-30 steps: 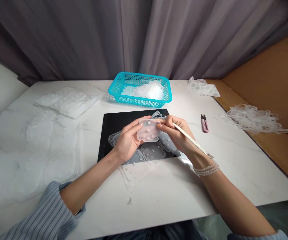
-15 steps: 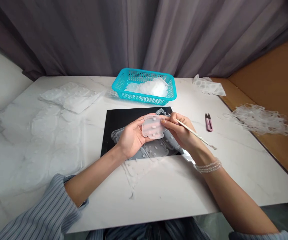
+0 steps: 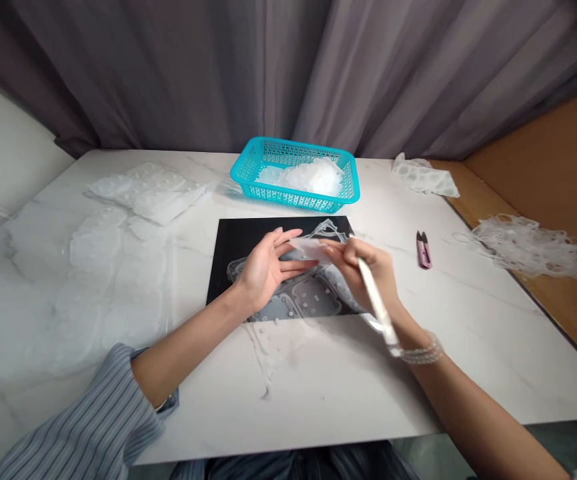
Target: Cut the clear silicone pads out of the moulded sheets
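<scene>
My right hand [image 3: 371,270] pinches the edge of a small translucent, silicone-like piece [image 3: 309,249], now tilted nearly edge-on. A slim white stick-like tool [image 3: 378,300] is also held in that hand, its rear end slanting back toward the wrist; its exact kind I cannot tell. Palm up, my left hand [image 3: 267,270] lies just left of and under the piece with fingers stretched apart. Whether those fingertips touch the piece is unclear. Below both hands, a translucent moulded sheet [image 3: 318,297] with small round bumps lies partly across a black mat [image 3: 241,233].
A turquoise basket [image 3: 295,202] of translucent pieces stands at the back. Stacked clear sheets [image 3: 123,267] cover the left side. Pink thread snips [image 3: 423,251], a heap of clear trimmings [image 3: 528,243], a crumpled sheet [image 3: 424,175] and a brown cardboard panel [image 3: 553,140] are on the right.
The small piece has turned from flat-facing to nearly edge-on, and the left hand's fingers have spread away from it. The white tool has swung to point more toward me.
</scene>
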Demonstrator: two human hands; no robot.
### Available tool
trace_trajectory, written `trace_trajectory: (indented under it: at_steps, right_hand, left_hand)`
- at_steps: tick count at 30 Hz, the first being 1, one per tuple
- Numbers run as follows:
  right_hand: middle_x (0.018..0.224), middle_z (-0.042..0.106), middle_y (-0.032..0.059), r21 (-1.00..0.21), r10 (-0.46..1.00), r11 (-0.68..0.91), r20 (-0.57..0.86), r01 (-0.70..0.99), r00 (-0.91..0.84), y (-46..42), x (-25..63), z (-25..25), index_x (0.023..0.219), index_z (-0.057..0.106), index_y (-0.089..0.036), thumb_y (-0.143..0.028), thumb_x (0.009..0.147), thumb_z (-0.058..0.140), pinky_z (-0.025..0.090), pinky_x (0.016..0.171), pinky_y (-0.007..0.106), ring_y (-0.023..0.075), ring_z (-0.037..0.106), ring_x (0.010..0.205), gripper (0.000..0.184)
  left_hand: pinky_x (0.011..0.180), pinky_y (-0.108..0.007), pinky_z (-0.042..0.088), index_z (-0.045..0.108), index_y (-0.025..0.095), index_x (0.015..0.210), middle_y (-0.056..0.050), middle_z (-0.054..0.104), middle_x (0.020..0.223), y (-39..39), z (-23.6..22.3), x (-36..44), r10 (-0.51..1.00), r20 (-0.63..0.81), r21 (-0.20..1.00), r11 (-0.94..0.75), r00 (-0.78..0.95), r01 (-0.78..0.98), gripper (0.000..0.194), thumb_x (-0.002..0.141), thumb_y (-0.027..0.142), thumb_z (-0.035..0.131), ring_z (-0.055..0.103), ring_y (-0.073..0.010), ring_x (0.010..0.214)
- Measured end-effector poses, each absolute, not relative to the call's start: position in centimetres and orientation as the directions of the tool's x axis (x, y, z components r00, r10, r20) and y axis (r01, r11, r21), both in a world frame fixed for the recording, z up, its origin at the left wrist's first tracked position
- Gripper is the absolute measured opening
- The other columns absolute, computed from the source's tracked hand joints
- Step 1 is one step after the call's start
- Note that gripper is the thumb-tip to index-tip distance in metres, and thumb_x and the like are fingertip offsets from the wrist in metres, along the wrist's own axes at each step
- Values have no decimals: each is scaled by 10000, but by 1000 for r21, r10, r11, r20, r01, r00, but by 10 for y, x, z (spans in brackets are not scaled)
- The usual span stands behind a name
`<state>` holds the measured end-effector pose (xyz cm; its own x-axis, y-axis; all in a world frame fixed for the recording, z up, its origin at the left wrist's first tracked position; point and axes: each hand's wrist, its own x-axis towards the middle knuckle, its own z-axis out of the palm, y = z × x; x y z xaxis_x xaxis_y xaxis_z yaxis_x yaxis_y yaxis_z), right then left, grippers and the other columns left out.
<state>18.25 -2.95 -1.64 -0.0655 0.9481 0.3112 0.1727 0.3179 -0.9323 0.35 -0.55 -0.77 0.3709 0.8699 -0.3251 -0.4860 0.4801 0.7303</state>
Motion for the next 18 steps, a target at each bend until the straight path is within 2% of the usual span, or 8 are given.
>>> trace_trajectory:
  at_steps: [2, 4, 8, 12, 18]
  right_hand:
    - [640, 558, -23, -976, 974, 220, 219, -6, 51, -26, 185, -10, 601, 300, -221, -274, 846, 690, 448, 614, 274, 140, 579, 668, 463]
    - [580, 444, -49, -979, 991, 127, 117, -159, 69, -22, 187, -6, 605, 282, -220, -283, 806, 729, 381, 541, 244, 104, 462, 567, 494]
    - [602, 429, -45, -963, 999, -12, -22, -268, 37, -16, 193, -4, 615, 287, -222, -295, 732, 777, 367, 511, 238, 104, 422, 564, 509]
    - [577, 364, -53, -947, 998, -55, -63, -316, 13, -14, 198, -7, 600, 275, -219, -270, 709, 781, 378, 505, 236, 106, 411, 558, 520]
    - [608, 406, -45, -911, 996, -89, -83, -402, -32, -12, 201, -6, 586, 317, -211, -215, 710, 789, 395, 517, 228, 111, 453, 606, 488]
  left_hand:
    - [784, -362, 549, 651, 151, 1149, -133, 659, 1174, -5, -9, 3, 875, -297, 791, 450, 383, -414, 419, 879, 461, 573, 720, -215, 783]
    - [691, -291, 545, 686, 132, 1037, -100, 695, 1006, -5, -10, 3, 887, -246, 843, 395, 391, -365, 327, 836, 389, 671, 697, -166, 716]
    - [608, -214, 520, 711, 113, 894, -48, 686, 783, -7, -10, 4, 907, -203, 888, 330, 369, -322, 201, 803, 291, 727, 659, -108, 649]
    - [537, -189, 497, 723, 118, 902, -36, 683, 777, -7, -10, 4, 905, -225, 878, 348, 360, -328, 208, 797, 298, 735, 650, -91, 607]
    - [547, -189, 514, 731, 111, 923, -42, 699, 777, -8, -7, 4, 904, -240, 864, 365, 355, -346, 182, 822, 260, 705, 654, -87, 596]
